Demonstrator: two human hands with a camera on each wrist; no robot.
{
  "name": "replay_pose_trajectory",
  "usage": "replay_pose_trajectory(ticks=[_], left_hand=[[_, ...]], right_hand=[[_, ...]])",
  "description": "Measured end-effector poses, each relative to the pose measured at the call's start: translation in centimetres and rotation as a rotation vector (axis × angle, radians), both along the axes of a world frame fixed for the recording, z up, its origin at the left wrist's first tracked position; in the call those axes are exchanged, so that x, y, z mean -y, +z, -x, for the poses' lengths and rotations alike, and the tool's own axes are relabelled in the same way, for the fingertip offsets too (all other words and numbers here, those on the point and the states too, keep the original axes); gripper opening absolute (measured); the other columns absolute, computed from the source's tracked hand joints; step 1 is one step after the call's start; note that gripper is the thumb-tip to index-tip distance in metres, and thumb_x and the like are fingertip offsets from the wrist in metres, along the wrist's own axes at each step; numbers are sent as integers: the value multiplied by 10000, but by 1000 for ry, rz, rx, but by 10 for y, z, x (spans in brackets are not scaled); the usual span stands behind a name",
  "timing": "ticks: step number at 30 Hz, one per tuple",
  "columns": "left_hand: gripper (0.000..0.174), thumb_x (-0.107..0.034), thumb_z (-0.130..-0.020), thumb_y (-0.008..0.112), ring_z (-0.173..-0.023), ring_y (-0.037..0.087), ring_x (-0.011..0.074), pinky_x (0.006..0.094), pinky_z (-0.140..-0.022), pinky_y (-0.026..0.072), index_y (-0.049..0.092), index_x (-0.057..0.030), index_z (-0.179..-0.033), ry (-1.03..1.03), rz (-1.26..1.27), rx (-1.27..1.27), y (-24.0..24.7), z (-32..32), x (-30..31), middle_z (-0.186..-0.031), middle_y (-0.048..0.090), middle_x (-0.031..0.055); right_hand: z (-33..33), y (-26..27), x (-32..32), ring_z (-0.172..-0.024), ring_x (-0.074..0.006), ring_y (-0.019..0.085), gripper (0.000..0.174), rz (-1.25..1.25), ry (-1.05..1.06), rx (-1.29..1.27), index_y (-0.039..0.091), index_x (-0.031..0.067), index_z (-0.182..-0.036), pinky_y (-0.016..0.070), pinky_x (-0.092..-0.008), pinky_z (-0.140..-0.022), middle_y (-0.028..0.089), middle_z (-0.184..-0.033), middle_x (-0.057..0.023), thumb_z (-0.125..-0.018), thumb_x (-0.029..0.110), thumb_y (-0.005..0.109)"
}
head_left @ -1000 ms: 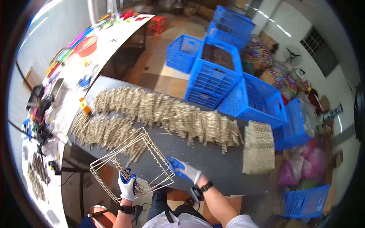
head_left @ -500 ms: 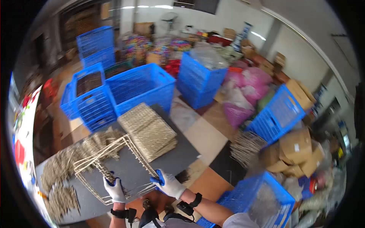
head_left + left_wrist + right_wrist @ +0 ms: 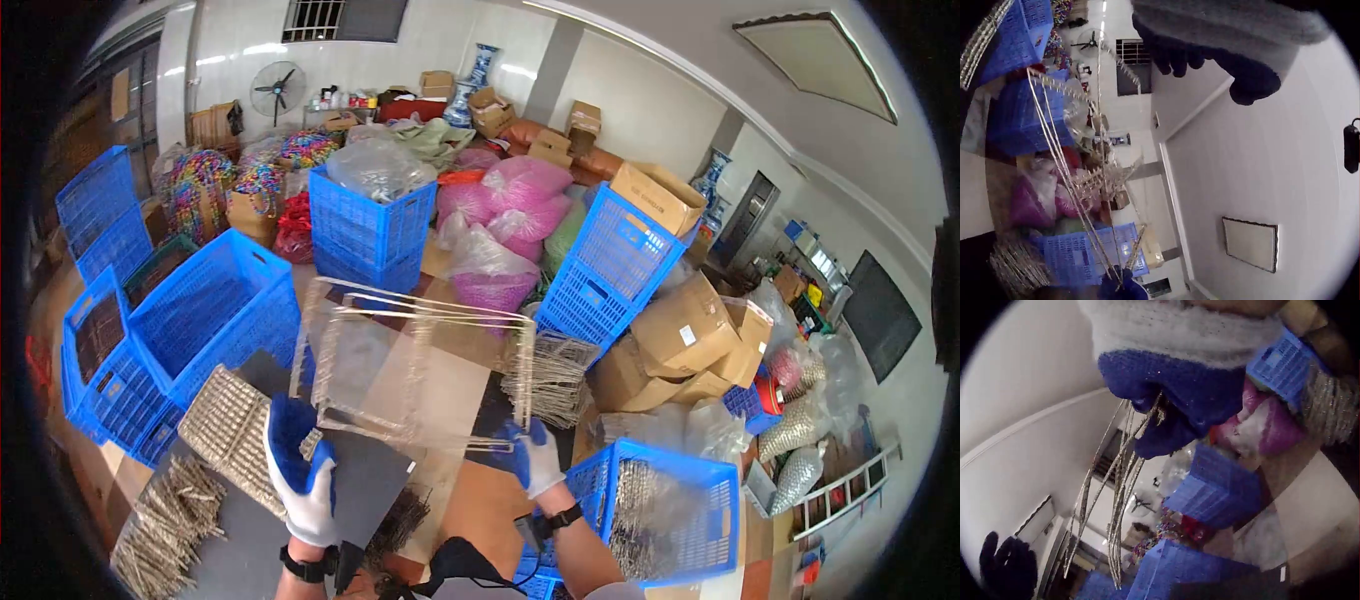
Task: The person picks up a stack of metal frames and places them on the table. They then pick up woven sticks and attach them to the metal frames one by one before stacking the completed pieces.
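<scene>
Your right hand [image 3: 538, 464] grips the lower right corner of the wire frames [image 3: 422, 345] raised before you, and your left hand [image 3: 303, 482], fingers spread, holds nothing, so steady that one-sided grip against tilting.

My right hand [image 3: 538, 462] wears fuzzy white knit with matt blue coating; the wirework [image 3: 421, 352] looks like rough gold-tone metal. Head-view clock: blue plastic crate [image 3: 240, 342] at 9, glossy pink plastic bags [image 3: 525, 202] at 12, matt cardboard carton [image 3: 660, 204] at 2.
</scene>
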State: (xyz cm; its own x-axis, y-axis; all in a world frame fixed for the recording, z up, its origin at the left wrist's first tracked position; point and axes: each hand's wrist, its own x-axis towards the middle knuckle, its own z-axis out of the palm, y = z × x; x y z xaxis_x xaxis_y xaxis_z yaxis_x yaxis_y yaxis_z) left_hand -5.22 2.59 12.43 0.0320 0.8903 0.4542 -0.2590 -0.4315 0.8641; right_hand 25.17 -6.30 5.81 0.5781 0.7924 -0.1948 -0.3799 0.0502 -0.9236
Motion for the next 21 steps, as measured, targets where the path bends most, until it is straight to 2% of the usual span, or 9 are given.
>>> replay_pose_trajectory(ticks=[4, 5, 9, 10, 12, 14, 16, 18, 21], left_hand=[[646, -20, -740, 612, -1110, 543, 278, 388, -989, 413, 406, 57, -1347, 32, -75, -335, -23, -49, -24, -1252, 516, 175], [605, -21, -724, 623, -1050, 561, 290, 392, -953, 435, 446, 61, -1297, 34, -55, -380, -32, -63, -34, -1173, 534, 179], [612, 16, -649, 602, -1016, 565, 298, 400, -949, 439, 494, 74, -1249, 50, 87, -426, -87, -133, -78, -1119, 541, 183], [755, 64, -668, 604, -1157, 531, 296, 396, -1000, 422, 379, 37, -1388, -82, 97, -516, -122, -137, -95, -1311, 501, 170], [704, 48, -649, 635, -1093, 574, 304, 391, -953, 455, 460, 28, -1330, 109, 5, -682, -147, -184, -107, -1204, 579, 167], [648, 84, -851, 595, -1297, 442, 260, 379, -1099, 327, 346, -6, -1442, -263, 518, -534, -158, -219, -117, -1451, 421, 133], [634, 93, -813, 633, -1196, 518, 194, 311, -1021, 405, 405, 11, -1398, -205, 473, -720, -199, -231, -122, -1329, 531, 147], [636, 87, -796, 662, -1110, 558, 190, 310, -981, 436, 422, 17, -1380, -214, 509, -929, -226, -225, -127, -1239, 579, 124], [665, 84, -775, 695, -1072, 569, 191, 315, -948, 464, 417, 24, -1376, -212, 507, -1086, -215, -256, -141, -1211, 588, 117]], right_hand=[[-128, -71, -23, -687, -194, 612, 84, -176, -163, -134, 577, 2, -998, 588, -363, -663, 606, -825, -69, -925, 16, 537], [-157, -72, -32, -693, -192, 616, 61, -59, -251, -61, 588, 3, -952, 588, -368, -668, 608, -844, -70, -926, 20, 535], [-319, -133, -83, -775, -299, 649, 143, 34, -369, -126, 527, 8, -1079, 593, -417, -679, 611, -981, -139, -942, 40, 509], [-360, -149, -99, -802, -326, 654, 167, 81, -392, -123, 505, 7, -1109, 594, -426, -677, 607, -1012, -153, -946, 40, 496], [-445, -198, -130, -826, -347, 656, 168, 93, -413, -173, 484, 11, -1113, 594, -433, -651, 595, -1053, -166, -946, 30, 467], [-508, -240, -152, -704, -281, 641, 85, 94, -537, -179, 534, 60, -983, 558, -391, -549, 606, -871, -101, -939, 23, 471], [-563, -282, -171, -720, -280, 606, 70, 135, -553, -210, 498, 104, -978, 541, -415, -565, 570, -919, -98, -934, 55, 477], [-611, -328, -176, -731, -272, 593, 61, -22, -558, -463, 501, 110, -976, 539, -407, -575, 571, -925, -95, -935, 71, 480], [-662, -394, -184, -691, -257, 604, 62, 205, -653, -330, 515, 100, -980, 544, -404, -558, 585, -883, -93, -933, 64, 496]])
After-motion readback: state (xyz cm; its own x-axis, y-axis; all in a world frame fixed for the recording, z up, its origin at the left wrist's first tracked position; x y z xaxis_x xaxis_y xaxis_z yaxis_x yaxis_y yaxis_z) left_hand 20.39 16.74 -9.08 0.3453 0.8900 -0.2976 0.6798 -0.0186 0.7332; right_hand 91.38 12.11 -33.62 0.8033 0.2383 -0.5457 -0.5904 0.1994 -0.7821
